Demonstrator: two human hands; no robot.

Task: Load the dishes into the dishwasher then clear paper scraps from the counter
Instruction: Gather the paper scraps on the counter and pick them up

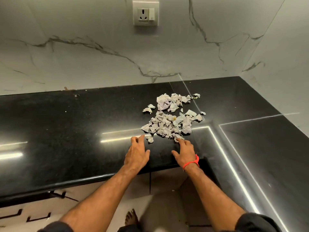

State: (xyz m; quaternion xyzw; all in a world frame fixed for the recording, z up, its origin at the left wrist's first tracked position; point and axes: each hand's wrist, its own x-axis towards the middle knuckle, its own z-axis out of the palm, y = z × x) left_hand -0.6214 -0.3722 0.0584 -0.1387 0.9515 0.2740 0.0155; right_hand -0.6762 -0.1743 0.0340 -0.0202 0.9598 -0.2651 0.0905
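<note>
Because the paper scraps [172, 118] lie loose just beyond both fingertips, the left hand [138, 153] and right hand [184, 152] spread open and empty, seemingly to rake them together.

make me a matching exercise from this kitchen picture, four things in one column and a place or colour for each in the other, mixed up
Things:
1. paper scraps
2. wall socket
3. red thread
4. counter

Places or colours:
A. glossy black
B. around the wrist of the right hand
C. heaped on the counter just beyond both hands
D. up on the marble wall

Pairs: 1-C, 2-D, 3-B, 4-A
</note>
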